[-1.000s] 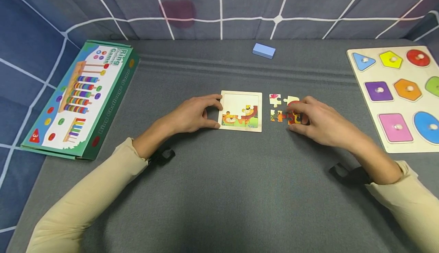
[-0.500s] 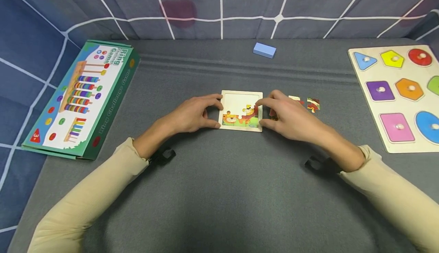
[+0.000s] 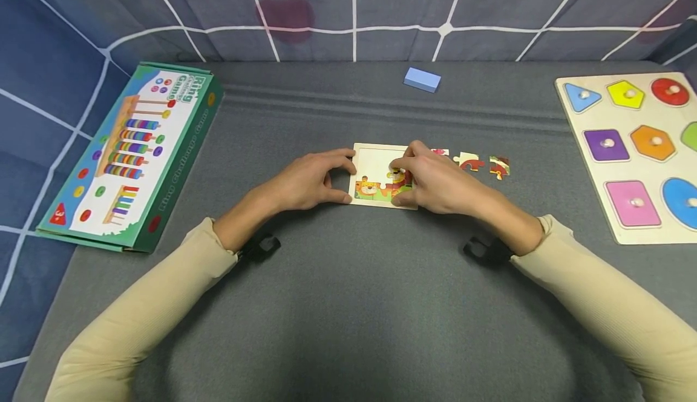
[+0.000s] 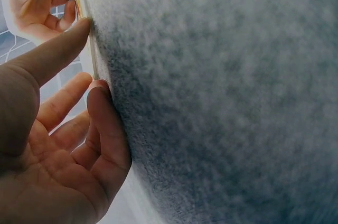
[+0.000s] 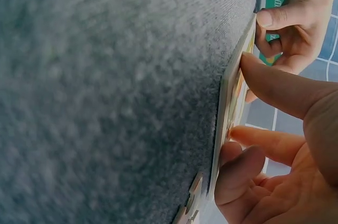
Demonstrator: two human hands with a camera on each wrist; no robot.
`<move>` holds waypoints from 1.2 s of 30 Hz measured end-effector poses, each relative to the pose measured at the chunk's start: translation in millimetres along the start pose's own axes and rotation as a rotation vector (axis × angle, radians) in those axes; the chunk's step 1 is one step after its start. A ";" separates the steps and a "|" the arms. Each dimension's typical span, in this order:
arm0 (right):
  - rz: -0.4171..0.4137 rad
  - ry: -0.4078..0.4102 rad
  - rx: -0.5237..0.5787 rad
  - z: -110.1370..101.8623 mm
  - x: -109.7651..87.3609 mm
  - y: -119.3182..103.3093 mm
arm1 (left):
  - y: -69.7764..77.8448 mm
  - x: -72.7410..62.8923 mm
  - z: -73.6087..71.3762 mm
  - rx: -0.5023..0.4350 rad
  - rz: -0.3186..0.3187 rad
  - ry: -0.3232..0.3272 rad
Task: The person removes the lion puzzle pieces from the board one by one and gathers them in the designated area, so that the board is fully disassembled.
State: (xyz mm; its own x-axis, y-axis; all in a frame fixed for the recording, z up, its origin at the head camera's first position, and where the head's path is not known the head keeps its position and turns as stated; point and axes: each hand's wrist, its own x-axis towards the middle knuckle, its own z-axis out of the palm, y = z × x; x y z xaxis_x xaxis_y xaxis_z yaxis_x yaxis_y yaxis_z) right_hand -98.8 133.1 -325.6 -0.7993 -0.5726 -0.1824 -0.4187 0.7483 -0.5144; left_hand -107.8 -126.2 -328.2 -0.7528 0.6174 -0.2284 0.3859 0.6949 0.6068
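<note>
So, the squarish puzzle tray (image 3: pixel 371 160) lies on the table (image 3: pixel 348 281), painted grass (image 3: pixel 362 195) along its near side, joined pieces (image 3: pixel 371 187) inside. The left hand (image 3: pixel 307 182), spread, touches its left edge. The right hand (image 3: pixel 438 181) covers its right side, pinching or not, I can't tell. Left of it, a box (image 3: pixel 130 154) says "Ring Challenge Game".

Left hand (image 4: pixel 58 171) holding a thin board (image 4: pixel 94 63)

Its thumb and a bent finger are touching the board's edge. The right hand (image 4: pixel 37 10) is showing farther right, its thumb close to the board. A grey surface (image 4: pixel 227 86) is spreading nearer; a white-lined backdrop (image 4: pixel 6 42) is showing at the far side.
</note>
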 end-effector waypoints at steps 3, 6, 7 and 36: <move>0.003 0.005 0.008 0.5 0.0 0.9 | 0.3 0.2 0.0 0.002 0.005 0.001; 0.014 0.014 0.022 1.5 -0.4 1.2 | 0.4 0.1 -0.2 0.004 0.007 0.001; 0.018 0.015 0.029 1.8 -0.7 1.1 | 0.4 0.1 -0.3 0.003 0.007 0.001; -0.035 0.097 0.063 5.8 -3.4 2.3 | 1.6 0.6 0.1 0.009 0.004 -0.005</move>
State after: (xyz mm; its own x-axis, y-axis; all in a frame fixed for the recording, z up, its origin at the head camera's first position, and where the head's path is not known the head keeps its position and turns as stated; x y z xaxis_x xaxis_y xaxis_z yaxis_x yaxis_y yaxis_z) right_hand -94.6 134.8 -331.0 -0.8239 -0.5606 -0.0834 -0.4213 0.7042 -0.5715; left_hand -107.6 -124.6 -327.5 -0.7484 0.6220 -0.2301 0.3935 0.6957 0.6009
